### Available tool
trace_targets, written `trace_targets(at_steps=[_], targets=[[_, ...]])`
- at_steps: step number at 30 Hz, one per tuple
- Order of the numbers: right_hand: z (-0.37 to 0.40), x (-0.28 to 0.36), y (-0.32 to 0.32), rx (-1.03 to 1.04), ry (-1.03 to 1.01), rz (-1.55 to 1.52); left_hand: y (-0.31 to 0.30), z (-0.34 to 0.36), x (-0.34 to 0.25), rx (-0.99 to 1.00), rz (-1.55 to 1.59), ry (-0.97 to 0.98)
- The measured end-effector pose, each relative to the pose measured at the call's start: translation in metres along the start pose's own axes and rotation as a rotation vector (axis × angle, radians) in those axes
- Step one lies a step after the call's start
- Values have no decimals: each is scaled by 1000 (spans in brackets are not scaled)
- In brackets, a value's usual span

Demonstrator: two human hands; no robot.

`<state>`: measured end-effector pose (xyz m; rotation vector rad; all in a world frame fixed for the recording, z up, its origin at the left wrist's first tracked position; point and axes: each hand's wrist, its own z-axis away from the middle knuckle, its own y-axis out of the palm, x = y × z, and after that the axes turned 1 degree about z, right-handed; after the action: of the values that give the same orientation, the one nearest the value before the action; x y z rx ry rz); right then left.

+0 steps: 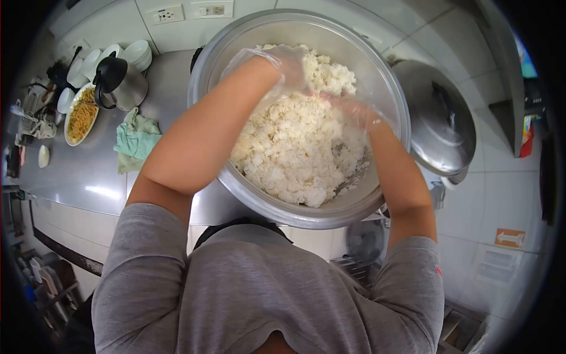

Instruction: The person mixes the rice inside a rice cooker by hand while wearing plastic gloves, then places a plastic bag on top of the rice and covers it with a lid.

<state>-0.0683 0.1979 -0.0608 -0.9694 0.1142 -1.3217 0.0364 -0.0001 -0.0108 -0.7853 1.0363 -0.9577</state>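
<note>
The rice [295, 147] is filling a big metal pot [377, 76] on the table [76, 177]. Both gloved hands are digging into it, the left hand [286, 65] farther and the right hand [354, 112] beside it. Their fingers are sinking in, so I cannot tell the grip. A lid [439, 118] is lying to the right, and a jug [118, 82], a green cloth [135, 141] and a noodle plate [81, 115] are sitting to the left.

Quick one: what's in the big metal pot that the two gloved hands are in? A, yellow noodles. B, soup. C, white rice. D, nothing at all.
C: the pot holds a heap of white rice, and the left hand and right hand are both down in it. The yellow noodles sit apart, well off to the left.
</note>
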Motion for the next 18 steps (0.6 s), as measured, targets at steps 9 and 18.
trace_targets(at_steps=[9, 18], targets=[[-7, 78, 64, -105, -80, 117, -18, -3, -4, -610, 145, 149], [61, 121, 111, -220, -677, 487, -6, -21, 12, -630, 60, 245]])
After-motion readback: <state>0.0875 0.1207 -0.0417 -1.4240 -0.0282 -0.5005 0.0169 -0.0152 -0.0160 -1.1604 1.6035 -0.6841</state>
